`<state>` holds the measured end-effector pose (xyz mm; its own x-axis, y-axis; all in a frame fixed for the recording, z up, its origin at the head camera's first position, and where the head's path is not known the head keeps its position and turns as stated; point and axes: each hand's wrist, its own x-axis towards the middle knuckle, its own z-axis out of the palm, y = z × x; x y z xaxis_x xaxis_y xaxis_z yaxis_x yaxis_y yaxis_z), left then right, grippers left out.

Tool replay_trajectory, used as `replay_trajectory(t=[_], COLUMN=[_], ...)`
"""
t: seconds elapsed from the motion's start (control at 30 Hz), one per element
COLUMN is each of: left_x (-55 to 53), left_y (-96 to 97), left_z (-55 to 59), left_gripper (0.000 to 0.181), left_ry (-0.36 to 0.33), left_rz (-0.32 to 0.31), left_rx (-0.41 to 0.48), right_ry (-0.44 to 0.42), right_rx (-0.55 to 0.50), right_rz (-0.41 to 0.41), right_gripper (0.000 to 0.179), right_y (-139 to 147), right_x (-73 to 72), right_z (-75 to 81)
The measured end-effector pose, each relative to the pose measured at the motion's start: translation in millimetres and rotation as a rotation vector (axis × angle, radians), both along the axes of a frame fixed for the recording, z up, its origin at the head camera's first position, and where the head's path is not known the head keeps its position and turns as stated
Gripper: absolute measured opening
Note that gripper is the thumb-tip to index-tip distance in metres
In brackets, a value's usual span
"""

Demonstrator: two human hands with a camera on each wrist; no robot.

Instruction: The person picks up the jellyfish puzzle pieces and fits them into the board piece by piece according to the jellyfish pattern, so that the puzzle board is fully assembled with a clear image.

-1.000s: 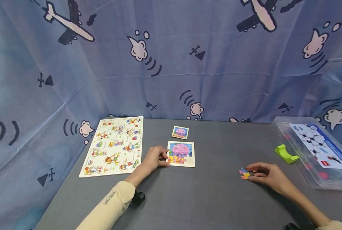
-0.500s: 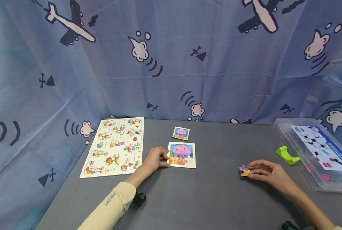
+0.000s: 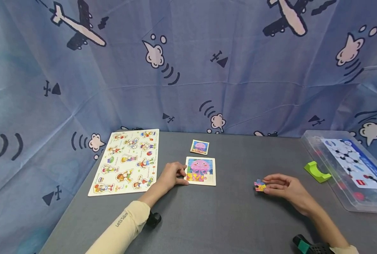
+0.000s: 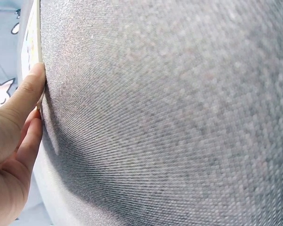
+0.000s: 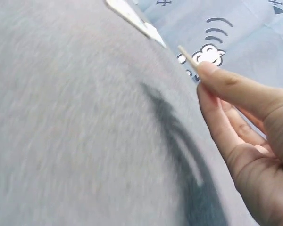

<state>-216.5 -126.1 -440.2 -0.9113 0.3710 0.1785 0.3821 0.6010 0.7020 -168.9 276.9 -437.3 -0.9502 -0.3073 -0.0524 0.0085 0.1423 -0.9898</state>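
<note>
My right hand (image 3: 286,190) pinches a jigsaw piece (image 3: 259,185), blue, pink and yellow, between thumb and fingertips. In the right wrist view the piece (image 5: 187,56) appears edge-on, raised off the tabletop above its shadow. A square jigsaw puzzle tray (image 3: 210,180) with a pink jellyfish picture lies flat at the middle; a bare patch shows at its lower right. Thumb and fingers of my left hand (image 3: 170,176) grip the left edge of this tray. Seen from the left wrist, the thumb (image 4: 30,87) presses against the edge, with the fingers curled beyond it.
A small jellyfish picture card (image 3: 199,146) lies behind the tray. To the left is a large peg puzzle board (image 3: 125,162) with figures. At right, a lime green curved block (image 3: 316,171) sits beside a clear plastic case (image 3: 337,180). A patterned curtain (image 3: 188,70) hangs behind.
My right hand has lifted the jigsaw piece off the table and carried it leftward. The left hand stays at the tray's edge.
</note>
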Motion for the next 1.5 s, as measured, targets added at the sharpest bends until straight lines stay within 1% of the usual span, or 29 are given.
replay_trajectory(t=[0.3, 0.43, 0.53, 0.7, 0.87, 1.0, 1.2, 1.3, 1.5], left_x=[1.1, 0.3, 0.1, 0.5, 1.4, 1.3, 1.2, 1.2, 1.7], left_y=[-0.8, -0.8, -1.0, -0.6, -0.3, 0.1, 0.4, 0.5, 0.3], left_z=[-0.1, -0.3, -0.3, -0.3, -0.6, -1.2, -1.8, -1.4, -0.7], left_gripper=[0.024, 0.024, 0.025, 0.024, 0.024, 0.023, 0.023, 0.023, 0.023], left_ry=[0.01, 0.015, 0.027, 0.029, 0.028, 0.02, 0.013, 0.016, 0.019], left_rz=[0.003, -0.003, -0.015, -0.014, -0.006, 0.003, 0.002, -0.003, -0.004], left_rx=[0.001, -0.001, -0.003, -0.005, 0.001, 0.002, 0.006, 0.01, 0.014], right_ry=[0.016, 0.018, 0.017, 0.04, 0.058, 0.054, 0.042, 0.046, 0.068], right_rx=[-0.054, -0.035, -0.042, -0.061, -0.043, -0.043, -0.113, -0.132, -0.125], right_rz=[0.013, 0.001, -0.005, 0.014, 0.023, 0.009, -0.019, -0.043, -0.112], right_gripper=[0.038, 0.04, 0.042, 0.039, 0.044, 0.047, 0.047, 0.048, 0.047], right_y=[-23.3, -32.7, -39.1, -49.7, -63.6, -74.7, -89.5, -97.3, -116.4], right_x=[-11.0, -14.0, -16.6, -19.6, -21.6, -23.9, -29.4, -31.5, -35.4], right_z=[-1.7, -1.4, -1.5, -2.9, -5.3, -8.3, -13.9, -15.0, -16.0])
